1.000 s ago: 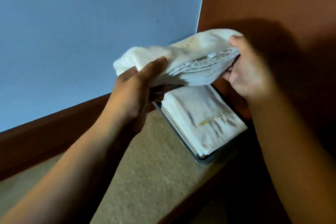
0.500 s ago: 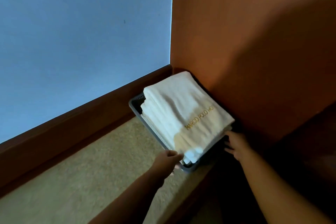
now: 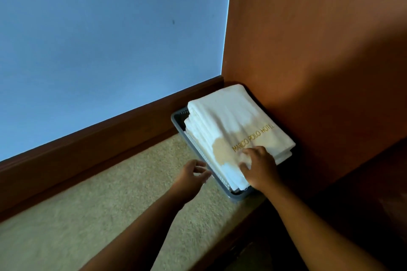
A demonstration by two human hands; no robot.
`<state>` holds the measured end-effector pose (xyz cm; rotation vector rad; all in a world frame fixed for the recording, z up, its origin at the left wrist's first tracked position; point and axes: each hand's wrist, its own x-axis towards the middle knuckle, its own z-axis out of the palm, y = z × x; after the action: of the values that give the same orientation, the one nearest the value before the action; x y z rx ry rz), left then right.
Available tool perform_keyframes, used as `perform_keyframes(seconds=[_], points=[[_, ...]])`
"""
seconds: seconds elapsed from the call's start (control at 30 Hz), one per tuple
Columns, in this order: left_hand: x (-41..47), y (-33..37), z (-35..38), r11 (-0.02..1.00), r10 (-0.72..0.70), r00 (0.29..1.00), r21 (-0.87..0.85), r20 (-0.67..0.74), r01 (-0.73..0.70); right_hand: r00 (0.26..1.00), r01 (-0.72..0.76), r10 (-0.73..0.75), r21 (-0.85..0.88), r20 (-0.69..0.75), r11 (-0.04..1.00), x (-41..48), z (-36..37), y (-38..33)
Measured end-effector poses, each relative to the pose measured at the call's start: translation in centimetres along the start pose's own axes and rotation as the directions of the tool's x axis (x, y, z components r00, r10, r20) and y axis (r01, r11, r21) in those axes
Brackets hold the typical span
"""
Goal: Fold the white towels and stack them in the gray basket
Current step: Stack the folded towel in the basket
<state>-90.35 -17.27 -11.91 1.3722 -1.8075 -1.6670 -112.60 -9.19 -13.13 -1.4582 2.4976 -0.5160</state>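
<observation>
Towels (image 3: 231, 125) are in the basket (image 3: 176, 118), folded and piled well above its rim, the top one showing gold lettering, "MARCO POLO HOTEL", with a tan patch beside it. The basket sits on the carpet (image 3: 92, 215), tucked into the corner where the skirting (image 3: 110, 138) under the blue wall (image 3: 99, 39) meets the orange wall (image 3: 319, 61). Right hand (image 3: 261, 167) is palm down on the near end of the top towel, fingers bent onto the cloth; too blurred to tell pressing from pinching. Left hand (image 3: 191, 176) hovers just beside the basket's near left side, fingers loosely spread, holding nothing.
</observation>
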Motion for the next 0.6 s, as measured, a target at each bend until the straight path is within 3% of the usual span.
perform_keyframes(seconds=[0.07, 0.13, 0.37, 0.5, 0.6], points=[[-1.5, -1.0, -1.6, 1.0, -0.024, 0.999, 0.004, -0.036, 0.024, 0.996, 0.055, -0.054, 0.016, -0.065, 0.998, -0.6, 0.0, -1.5], [-3.6, -2.6, -3.9, 0.998, -0.059, 0.994, -0.017, -0.094, 0.058, 0.974, 0.2, -0.195, 0.031, -0.115, 0.979, -1.6, 0.9, -3.5], [-11.6, -9.8, -11.1, 0.982, -0.179, 0.929, -0.111, -0.323, 0.151, 0.854, 0.489, -0.508, 0.157, 0.111, 0.858, -4.8, 3.7, -12.4], [-20.3, -15.4, -16.3, 0.956, -0.278, 0.83, -0.226, -0.483, 0.189, 0.686, 0.624, -0.654, 0.206, 0.319, 0.754, -8.3, 6.7, -20.5], [-29.0, -19.8, -19.9, 0.923, -0.366, 0.715, -0.332, -0.596, 0.196, 0.518, 0.707, -0.709, 0.228, 0.479, 0.67, -13.0, 9.1, -27.4]])
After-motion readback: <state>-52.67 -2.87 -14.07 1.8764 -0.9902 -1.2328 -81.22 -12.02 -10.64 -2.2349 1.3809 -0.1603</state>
